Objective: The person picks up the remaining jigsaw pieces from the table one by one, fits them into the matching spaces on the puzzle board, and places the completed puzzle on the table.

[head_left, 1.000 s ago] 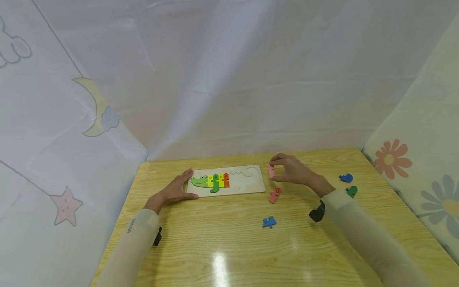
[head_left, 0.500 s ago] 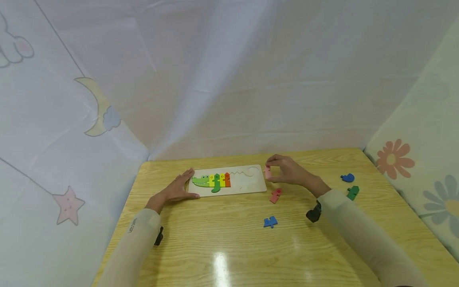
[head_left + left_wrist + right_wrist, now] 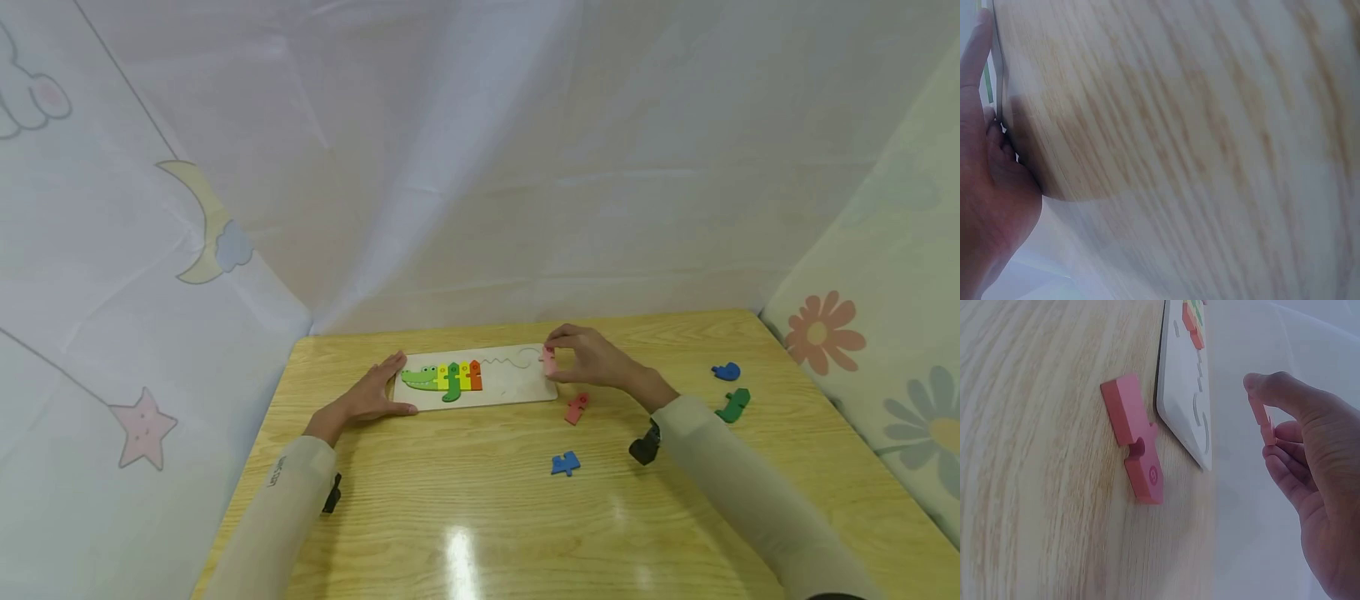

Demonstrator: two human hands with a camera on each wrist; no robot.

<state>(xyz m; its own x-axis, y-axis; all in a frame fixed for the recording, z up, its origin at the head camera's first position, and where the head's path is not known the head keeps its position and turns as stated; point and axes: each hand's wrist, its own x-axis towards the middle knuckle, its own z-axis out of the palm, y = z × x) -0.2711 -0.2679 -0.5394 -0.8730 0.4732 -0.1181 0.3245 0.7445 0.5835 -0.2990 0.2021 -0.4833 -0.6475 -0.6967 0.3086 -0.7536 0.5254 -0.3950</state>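
In the head view a pale wooden puzzle board (image 3: 517,388) lies across the back of the table. A crocodile head (image 3: 420,379) and several green, yellow and orange body pieces sit in its left half. My left hand (image 3: 366,395) rests at the board's left end, thumb along the near edge and straight fingers by the far corner. Over the board's right end, my right hand (image 3: 597,358) pinches a pink puzzle piece (image 3: 548,361) between thumb and fingers. The right wrist view shows that pink piece (image 3: 1261,419) raised clear of the board.
A red puzzle piece (image 3: 577,408) lies just off the board's near right corner. Closer in is a blue piece (image 3: 566,464). Another blue piece (image 3: 726,372) and a green piece (image 3: 734,405) lie farther right on the table. A printed cloth (image 3: 480,250) stands behind.
My right hand has moved left with the pink piece, from beside the board to over its right end. My left hand stays at the board's left end.
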